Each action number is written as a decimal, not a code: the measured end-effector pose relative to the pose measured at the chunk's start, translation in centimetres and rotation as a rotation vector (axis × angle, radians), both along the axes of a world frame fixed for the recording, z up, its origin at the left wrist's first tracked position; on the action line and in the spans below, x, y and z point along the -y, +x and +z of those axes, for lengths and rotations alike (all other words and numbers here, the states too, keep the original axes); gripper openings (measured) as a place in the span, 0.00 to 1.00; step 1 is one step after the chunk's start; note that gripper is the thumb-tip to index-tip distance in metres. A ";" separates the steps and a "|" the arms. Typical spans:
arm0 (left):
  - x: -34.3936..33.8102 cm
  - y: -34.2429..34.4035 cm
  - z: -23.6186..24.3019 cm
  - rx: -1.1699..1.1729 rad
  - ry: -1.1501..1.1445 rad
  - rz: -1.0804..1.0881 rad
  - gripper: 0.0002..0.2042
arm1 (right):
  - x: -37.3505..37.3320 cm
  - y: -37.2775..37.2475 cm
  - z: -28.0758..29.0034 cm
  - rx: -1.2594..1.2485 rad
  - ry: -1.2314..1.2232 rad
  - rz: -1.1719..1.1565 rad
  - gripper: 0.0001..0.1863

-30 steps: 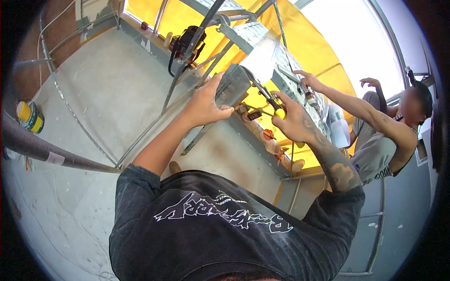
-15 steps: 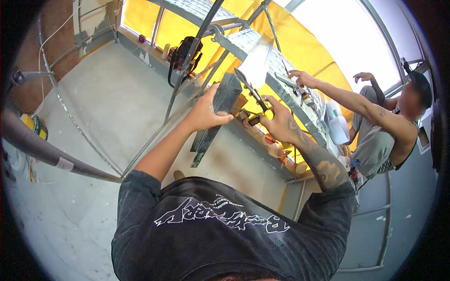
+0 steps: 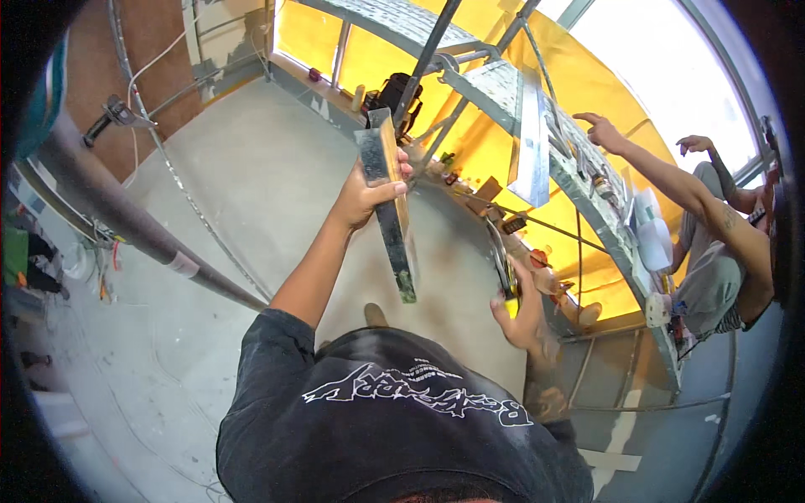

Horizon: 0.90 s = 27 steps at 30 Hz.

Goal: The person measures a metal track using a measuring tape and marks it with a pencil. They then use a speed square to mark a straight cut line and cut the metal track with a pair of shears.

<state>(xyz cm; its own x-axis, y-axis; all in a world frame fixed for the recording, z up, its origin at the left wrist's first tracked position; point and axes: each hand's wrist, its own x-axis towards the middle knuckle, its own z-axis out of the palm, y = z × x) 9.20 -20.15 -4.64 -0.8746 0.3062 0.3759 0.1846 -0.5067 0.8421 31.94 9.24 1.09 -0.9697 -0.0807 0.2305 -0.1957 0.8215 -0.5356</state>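
Note:
My left hand [image 3: 360, 199] is closed round a length of grey metal channel [image 3: 392, 239], its thumb lying across the front. The piece stands nearly upright ahead of my chest, and its lower tip is greenish and speckled. Lower and to the right, my right hand [image 3: 527, 312] grips a pair of metal snips [image 3: 501, 261] with yellow on the handles. The snips' blades point upward and stand apart from the channel. Motion smears my right forearm.
A scaffold platform [image 3: 579, 180] runs along the right, with a shiny metal strip [image 3: 530, 142] jutting off its edge. Another person's arm [image 3: 671, 180] reaches over it. A black backpack [image 3: 394, 96] sits by the yellow sheeting. At left, a thick grey pipe [image 3: 126, 226] crosses the view.
My right hand has drawn the snips down and away from the channel. My left hand has turned the channel more upright. The whole view has shifted, with the scaffold now further right.

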 end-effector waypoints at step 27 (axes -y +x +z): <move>-1.2 7.5 5.3 -0.117 0.604 -0.352 0.51 | -7.6 10.5 -2.4 -0.043 -0.331 -0.116 0.48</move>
<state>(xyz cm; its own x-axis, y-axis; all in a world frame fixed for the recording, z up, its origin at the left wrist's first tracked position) 16.73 -18.96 0.65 -0.7051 0.2719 0.6549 -0.0040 -0.9251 0.3797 42.43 16.88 -1.31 -0.9568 0.1156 0.2668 -0.1395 0.6226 -0.7700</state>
